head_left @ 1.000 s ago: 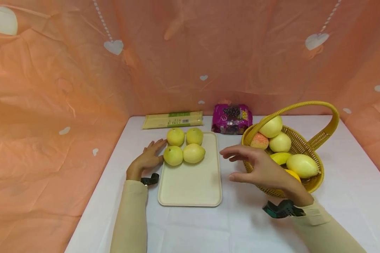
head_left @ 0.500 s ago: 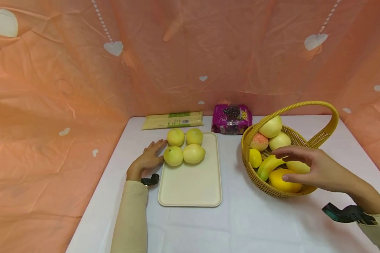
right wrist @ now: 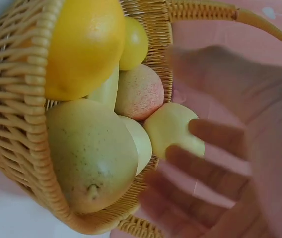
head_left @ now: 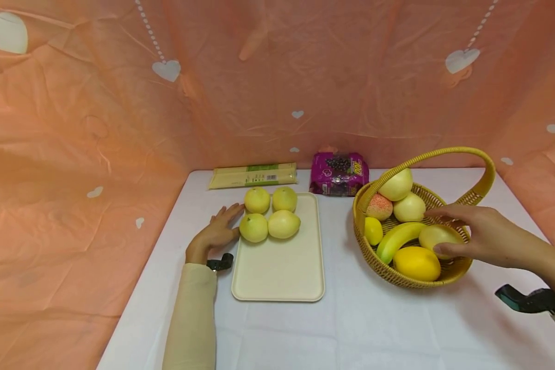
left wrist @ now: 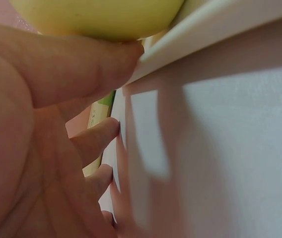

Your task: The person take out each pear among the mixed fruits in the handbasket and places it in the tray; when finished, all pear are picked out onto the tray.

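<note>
My left hand (head_left: pixel 216 230) rests on the table along the left edge of the cream tray (head_left: pixel 277 275), fingers spread. Its thumb lies against the side of a pale yellow-green round fruit (left wrist: pixel 101 17) in the left wrist view. Several such fruits (head_left: pixel 284 224) sit grouped on the tray's far half. My right hand (head_left: pixel 495 237) reaches over the right side of the wicker basket (head_left: pixel 367 257), thumb and fingers apart around a pale green speckled fruit (right wrist: pixel 91 153) with a stem nub. In the right wrist view a gap shows between the fingers and that fruit.
Also in the basket are a banana (head_left: pixel 398 240), an orange-yellow fruit (head_left: pixel 417 263), a small yellow fruit (head_left: pixel 373 231), a peach (head_left: pixel 380 207) and two pale round fruits (head_left: pixel 409 207). The basket handle (head_left: pixel 453 150) arches above. Behind lie a flat yellow packet (head_left: pixel 254 176) and a purple packet (head_left: pixel 338 173).
My right hand has moved right from beside the tray, across the basket, then slightly back and down over the speckled fruit. The left hand and the tray's fruits have stayed put.
</note>
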